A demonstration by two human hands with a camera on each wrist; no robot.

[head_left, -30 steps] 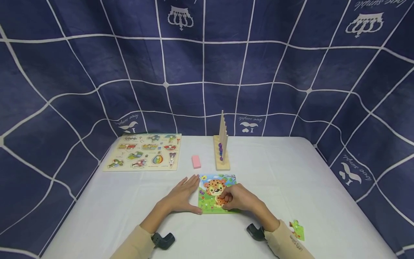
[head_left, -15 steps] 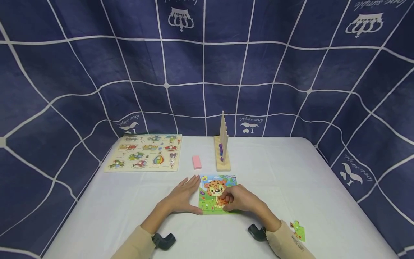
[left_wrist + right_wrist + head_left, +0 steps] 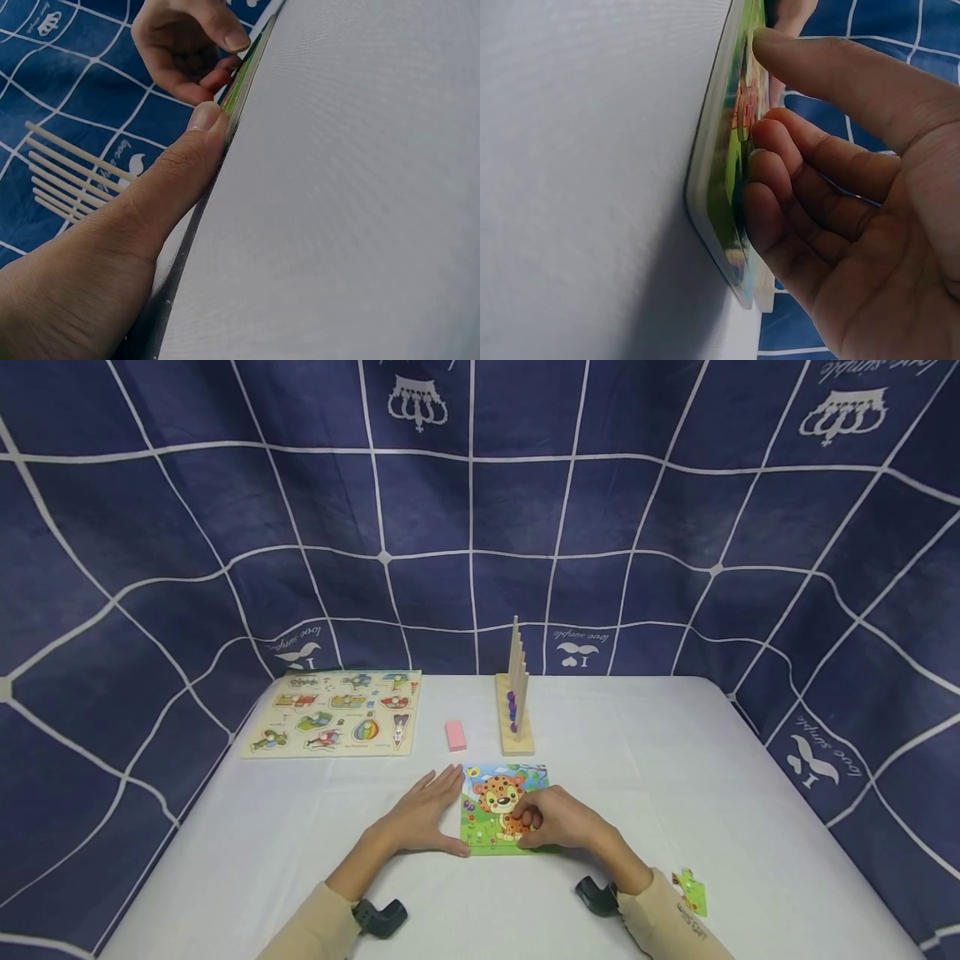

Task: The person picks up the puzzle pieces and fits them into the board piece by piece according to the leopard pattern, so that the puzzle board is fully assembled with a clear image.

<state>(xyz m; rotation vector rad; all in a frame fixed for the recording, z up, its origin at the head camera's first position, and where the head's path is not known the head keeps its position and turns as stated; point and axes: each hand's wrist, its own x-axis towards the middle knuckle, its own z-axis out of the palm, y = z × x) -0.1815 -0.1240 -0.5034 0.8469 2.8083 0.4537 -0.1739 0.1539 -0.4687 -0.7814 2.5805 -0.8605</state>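
Observation:
A square jigsaw puzzle (image 3: 487, 785) with a cartoon leopard lies flat on the white table. My left hand (image 3: 423, 814) rests along its left side, fingers extended and thumb at the near left corner. In the left wrist view that thumb (image 3: 169, 169) touches the puzzle's edge. Over the lower right of the picture is my right hand (image 3: 561, 818), fingers bent. The right wrist view shows its thumb (image 3: 810, 56) and fingertips (image 3: 763, 206) spread apart at the puzzle's face, with no lifted piece between them. A loose green puzzle piece (image 3: 692, 893) lies beside the right sleeve.
Behind the puzzle stand a pink block (image 3: 455, 735) and a wooden peg stand (image 3: 517, 745) with upright rods and purple and blue beads. A vehicle-picture board (image 3: 300, 743) lies back left. A blue checked curtain (image 3: 480, 510) hangs behind the table (image 3: 637, 760).

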